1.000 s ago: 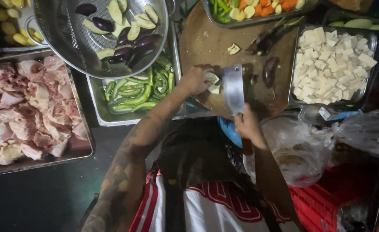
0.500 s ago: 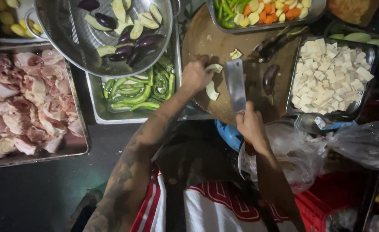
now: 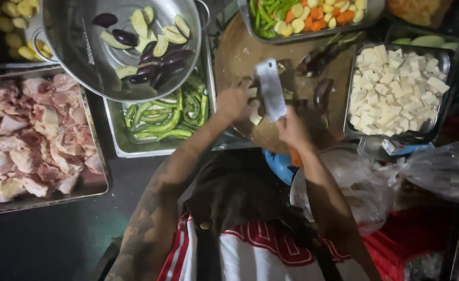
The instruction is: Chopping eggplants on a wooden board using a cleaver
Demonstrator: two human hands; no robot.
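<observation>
A single camera, worn on the person's head, is looking almost straight down along the chest and both forearms at a crowded desk. It is sitting close enough that the apron fills the lower middle of the frame, while the round wooden cutting board [image 3: 240,52] is lying just above centre. The view is reaching left to a tray of raw meat [image 3: 91,190] and right to a tray of white cubes [image 3: 443,57]. No second view is sharing the scene.
</observation>
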